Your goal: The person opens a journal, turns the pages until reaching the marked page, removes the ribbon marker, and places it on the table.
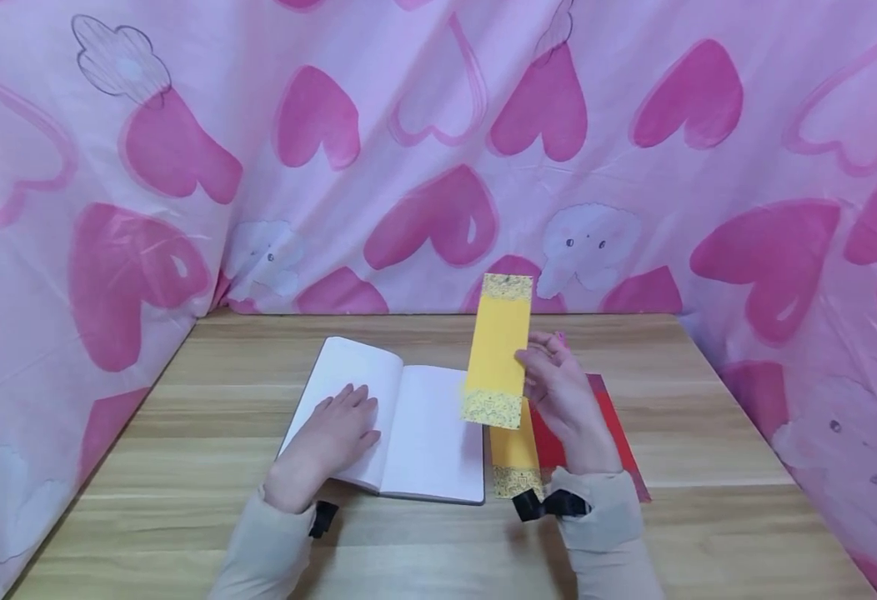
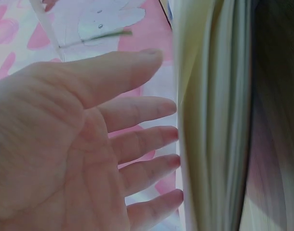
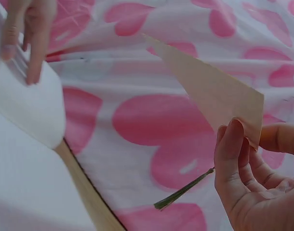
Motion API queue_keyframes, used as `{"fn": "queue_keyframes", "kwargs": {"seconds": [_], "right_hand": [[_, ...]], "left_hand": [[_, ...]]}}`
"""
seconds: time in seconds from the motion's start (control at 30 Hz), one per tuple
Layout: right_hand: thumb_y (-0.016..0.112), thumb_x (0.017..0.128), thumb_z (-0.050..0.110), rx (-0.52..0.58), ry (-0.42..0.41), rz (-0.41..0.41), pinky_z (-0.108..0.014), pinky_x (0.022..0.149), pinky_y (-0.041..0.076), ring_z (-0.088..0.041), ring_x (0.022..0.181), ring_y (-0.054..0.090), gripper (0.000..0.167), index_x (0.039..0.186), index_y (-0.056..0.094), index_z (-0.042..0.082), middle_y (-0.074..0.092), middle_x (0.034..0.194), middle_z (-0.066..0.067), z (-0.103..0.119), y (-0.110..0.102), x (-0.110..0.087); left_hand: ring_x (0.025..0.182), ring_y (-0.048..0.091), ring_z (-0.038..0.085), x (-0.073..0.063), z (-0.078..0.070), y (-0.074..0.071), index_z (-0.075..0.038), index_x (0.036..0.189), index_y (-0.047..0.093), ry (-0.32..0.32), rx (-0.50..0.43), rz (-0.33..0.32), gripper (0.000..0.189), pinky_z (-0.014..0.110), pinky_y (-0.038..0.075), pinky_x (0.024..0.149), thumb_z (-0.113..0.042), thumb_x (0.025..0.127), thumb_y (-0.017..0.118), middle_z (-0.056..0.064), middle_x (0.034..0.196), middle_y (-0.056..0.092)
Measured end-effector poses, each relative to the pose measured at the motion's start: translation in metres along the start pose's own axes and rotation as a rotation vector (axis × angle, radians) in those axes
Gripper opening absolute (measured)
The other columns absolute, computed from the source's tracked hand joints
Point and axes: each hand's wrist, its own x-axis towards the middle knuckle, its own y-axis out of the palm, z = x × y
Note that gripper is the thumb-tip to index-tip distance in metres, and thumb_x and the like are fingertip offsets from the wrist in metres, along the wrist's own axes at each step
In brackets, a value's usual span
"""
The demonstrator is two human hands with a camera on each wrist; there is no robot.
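My right hand point(image 1: 558, 392) pinches a yellow bookmark point(image 1: 500, 342) by its right edge between thumb and fingers. The bookmark is held up and slightly tilted, with speckled dark patterning at both ends. In the right wrist view its pale side point(image 3: 219, 91) shows, and a dark green tassel point(image 3: 183, 190) hangs beside the fingers. An open notebook point(image 1: 438, 442) with blank white pages lies to the left. Fingers spread, my left hand point(image 1: 337, 433) rests on its left page. The left wrist view has those fingertips point(image 2: 171, 134) right at the paper.
Right of the notebook lies another yellow strip point(image 1: 515, 458) with a patterned end, partly covered by the raised bookmark. Beside it is a red flat item point(image 1: 618, 425), partly behind my right forearm. A pink heart-print cloth point(image 1: 431, 208) stands around the wooden table point(image 1: 709, 517).
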Motion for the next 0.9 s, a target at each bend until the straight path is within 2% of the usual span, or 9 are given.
{"fn": "queue_keyframes", "kwargs": {"seconds": [0.13, 0.27, 0.43, 0.5, 0.7, 0.9], "right_hand": [[0.054, 0.097, -0.003, 0.056, -0.05, -0.006, -0.023, 0.064, 0.053, -0.008, 0.066, 0.058, 0.024, 0.118, 0.048, 0.005, 0.066, 0.09, 0.0, 0.015, -0.021, -0.003], [0.052, 0.098, -0.004, 0.05, -0.068, -0.005, -0.026, 0.066, 0.057, -0.01, 0.07, 0.066, 0.02, 0.116, 0.049, 0.004, 0.071, 0.091, -0.002, 0.025, -0.047, -0.007], [0.056, 0.098, 0.002, -0.106, -0.023, -0.023, -0.026, 0.065, 0.056, -0.012, 0.073, 0.068, 0.021, 0.117, 0.047, 0.005, 0.072, 0.089, 0.0, 0.034, -0.074, -0.008], [0.058, 0.098, 0.005, -0.176, 0.0, -0.054, -0.023, 0.062, 0.054, -0.009, 0.069, 0.063, 0.022, 0.117, 0.047, 0.006, 0.07, 0.088, 0.002, 0.036, -0.083, -0.007], [0.062, 0.097, 0.015, -0.375, 0.062, -0.16, -0.025, 0.065, 0.054, -0.009, 0.079, 0.062, 0.024, 0.116, 0.049, 0.009, 0.067, 0.092, 0.006, 0.041, -0.114, -0.004], [0.059, 0.098, 0.017, -0.475, 0.143, -0.149, -0.029, 0.065, 0.055, -0.009, 0.078, 0.062, 0.019, 0.114, 0.049, 0.011, 0.066, 0.089, 0.009, 0.05, -0.147, 0.006]], "left_hand": [[0.14, 0.029, 0.042, 0.002, -0.002, 0.001, 0.004, 0.137, 0.052, 0.012, -0.022, 0.001, 0.051, 0.059, 0.025, 0.111, -0.025, 0.096, 0.062, 0.024, 0.147, 0.041], [0.14, 0.03, 0.041, 0.003, -0.008, 0.004, 0.003, 0.136, 0.053, 0.02, -0.044, 0.003, 0.05, 0.057, 0.026, 0.111, -0.025, 0.096, 0.063, 0.023, 0.146, 0.042], [0.14, 0.031, 0.04, 0.0, -0.011, 0.006, 0.003, 0.136, 0.053, 0.005, -0.062, 0.009, 0.05, 0.056, 0.027, 0.111, -0.024, 0.095, 0.064, 0.022, 0.146, 0.044], [0.139, 0.032, 0.04, 0.0, -0.011, 0.005, 0.003, 0.135, 0.054, 0.004, -0.064, 0.004, 0.049, 0.056, 0.027, 0.111, -0.024, 0.095, 0.064, 0.022, 0.146, 0.044], [0.139, 0.033, 0.04, -0.002, -0.01, 0.002, 0.003, 0.129, 0.059, 0.004, -0.056, 0.0, 0.043, 0.056, 0.028, 0.11, -0.023, 0.095, 0.064, 0.022, 0.144, 0.046], [0.138, 0.035, 0.041, -0.005, -0.005, -0.002, 0.003, 0.126, 0.06, -0.006, -0.041, -0.011, 0.04, 0.056, 0.029, 0.109, -0.023, 0.095, 0.065, 0.022, 0.143, 0.047]]}}
